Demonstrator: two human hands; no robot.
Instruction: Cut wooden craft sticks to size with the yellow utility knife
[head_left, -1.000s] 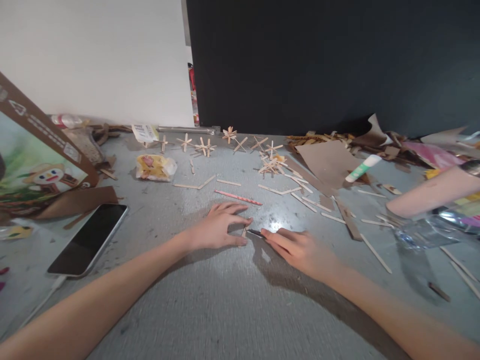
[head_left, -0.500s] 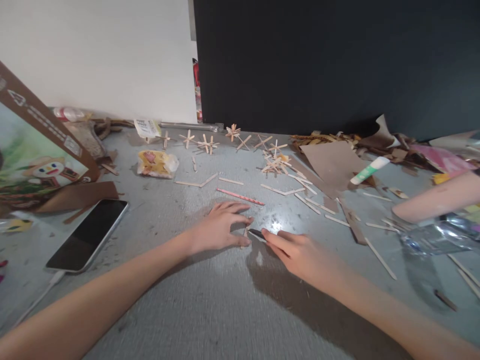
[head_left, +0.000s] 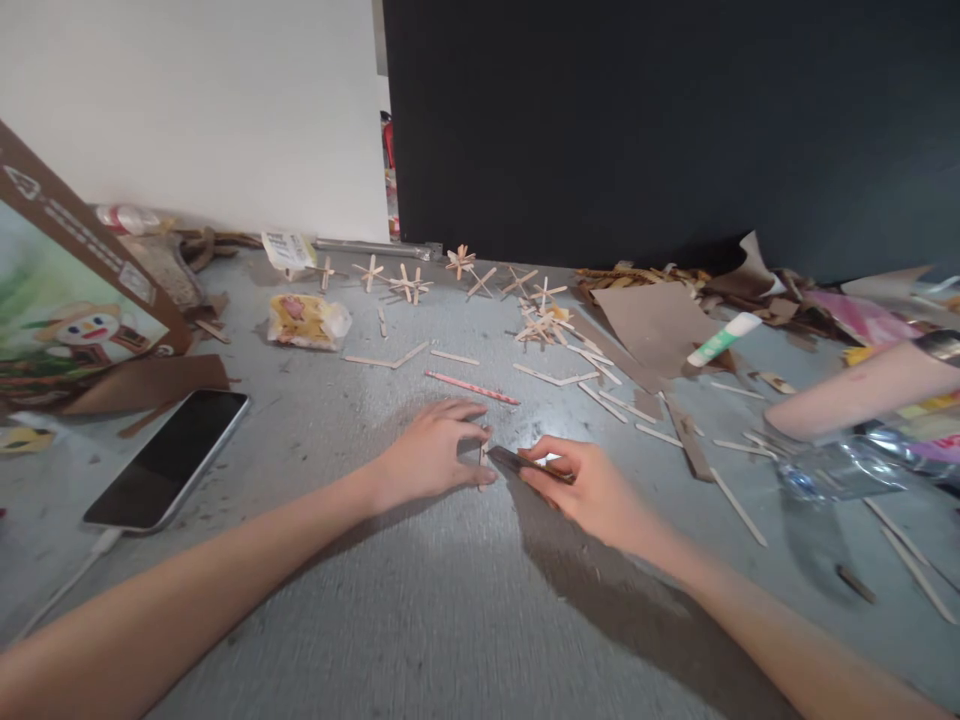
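My left hand (head_left: pixel 442 445) rests on the grey table, thumb and fingertips pinning the ends of a short wooden craft stick (head_left: pixel 484 455). In my right hand (head_left: pixel 581 480) is a knife (head_left: pixel 511 458) with a dark blade, its handle mostly hidden by the fingers. The blade's tip points left and is at the stick; whether it touches cannot be made out. Just beyond my hands lies a pink pencil (head_left: pixel 472 387) with a patterned barrel. Farther back, bent craft sticks (head_left: pixel 386 360) lie flat, and a pile of crossed sticks (head_left: pixel 544 323) stands behind them.
A phone (head_left: pixel 169 460) with a cable lies at left beside a printed box (head_left: pixel 82 290). A yellow packet (head_left: pixel 307 322) sits farther back. On the right are a glue stick (head_left: pixel 724 338), brown cardboard (head_left: pixel 656 325), loose sticks, a clear bottle (head_left: pixel 840 468) and another person's arm (head_left: pixel 862 390).
The view has turned slightly right. My right hand has shifted its hold, and more of the knife now shows. My left hand stays on the stick.
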